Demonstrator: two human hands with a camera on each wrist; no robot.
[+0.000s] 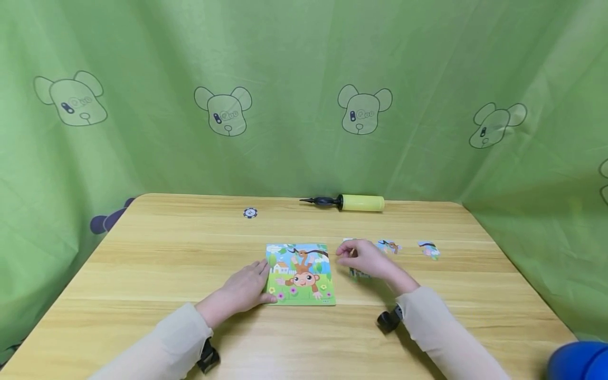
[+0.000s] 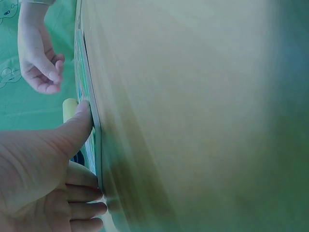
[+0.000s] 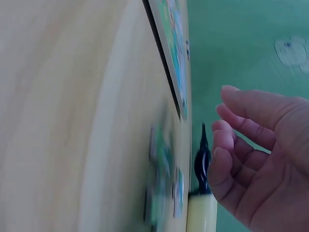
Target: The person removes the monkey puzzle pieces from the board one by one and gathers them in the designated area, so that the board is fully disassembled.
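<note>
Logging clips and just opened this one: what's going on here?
A person's left-hand grip rests against a monkey picture board at its left edge. The right-hand grip, loosely curled and apparently empty, hovers just right of the board, near loose puzzle pieces on the table.

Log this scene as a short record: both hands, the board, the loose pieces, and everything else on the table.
Left hand: rests at the board's left edge, thumb on its face
Right hand: fingers loosely bent, holding nothing, right of the board
Board: square, flat puzzle board picturing a brown monkey
Loose pieces: flat, multicoloured jigsaw pieces, right of the board, some partly hidden by the right hand
Toward far edge: yellow-and-black hand pump; round, dark-blue-and-white chip
Near right corner: rounded blue object, cut off
</note>
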